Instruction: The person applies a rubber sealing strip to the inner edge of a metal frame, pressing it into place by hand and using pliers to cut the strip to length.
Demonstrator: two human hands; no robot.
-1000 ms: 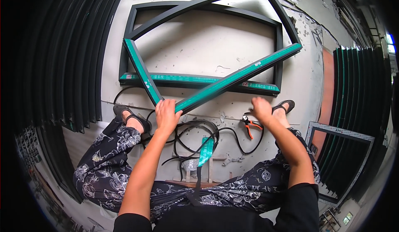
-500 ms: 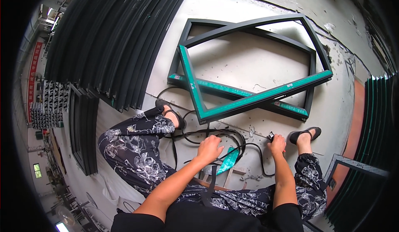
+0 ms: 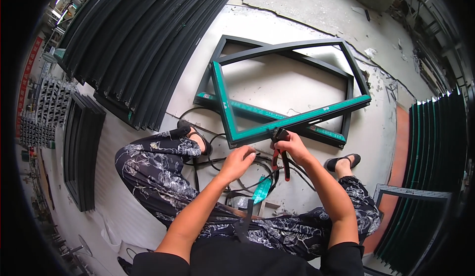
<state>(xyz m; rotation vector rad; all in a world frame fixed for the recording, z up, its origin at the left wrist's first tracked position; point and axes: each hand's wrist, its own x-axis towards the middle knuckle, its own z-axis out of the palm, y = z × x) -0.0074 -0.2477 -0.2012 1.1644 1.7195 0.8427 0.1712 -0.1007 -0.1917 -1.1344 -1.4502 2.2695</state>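
Observation:
Two dark grey rectangular frames lie crossed on the floor, the upper frame (image 3: 297,120) with green film along two sides over the lower frame (image 3: 342,138). A pair of red-handled pliers (image 3: 275,164) is in my right hand (image 3: 295,149), closed around it, with its dark head at the upper frame's near edge. Just below that frame's near left corner is my left hand (image 3: 238,163). Its fingers are curled together; what they hold, if anything, is hidden. Loops of black strip (image 3: 264,163) lie beneath both hands, beside a piece of green film (image 3: 261,192).
Long dark profiles (image 3: 148,43) are stacked at the far left, with more dark frames (image 3: 81,152) nearer. Green-edged profiles (image 3: 430,147) and a standing frame (image 3: 415,193) are at the right. My feet rest on either side of the coil.
My right hand has moved left and away from me to the upper frame's edge, bringing the red-handled pliers into view. My left hand has shifted slightly toward the frame's corner. The view has shifted.

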